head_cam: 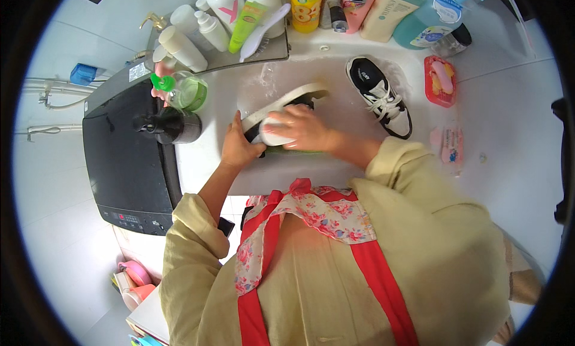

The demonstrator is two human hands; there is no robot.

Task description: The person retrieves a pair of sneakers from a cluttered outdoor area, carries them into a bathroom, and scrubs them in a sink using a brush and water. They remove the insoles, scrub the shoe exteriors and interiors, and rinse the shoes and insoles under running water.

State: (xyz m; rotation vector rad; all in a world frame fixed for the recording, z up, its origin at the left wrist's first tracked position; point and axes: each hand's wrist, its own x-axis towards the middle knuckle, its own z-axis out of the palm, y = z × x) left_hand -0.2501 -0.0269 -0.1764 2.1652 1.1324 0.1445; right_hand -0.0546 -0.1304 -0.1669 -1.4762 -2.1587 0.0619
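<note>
A black-and-white sneaker [280, 104] lies tilted on its side over the basin of a white sink [251, 177], its pale sole edge facing away from me. My left hand [240, 141] grips one end of it. In my right hand [305, 128] is a white rounded scrubber [275, 132], pressed against the shoe; motion blurs this hand, and its fingers hide part of the scrubber. A second black-and-white sneaker [382, 96] with white laces rests upright at the basin's right side. Cloudy, sudsy water [256, 85] covers the basin floor.
Several toiletry bottles [305, 9] line the back ledge. A green-pump bottle [191, 92] and a dark pump bottle [179, 126] stand left, beside a black washing machine [126, 161]. On the right are a red soap dish [440, 81] and a pink packet [451, 146].
</note>
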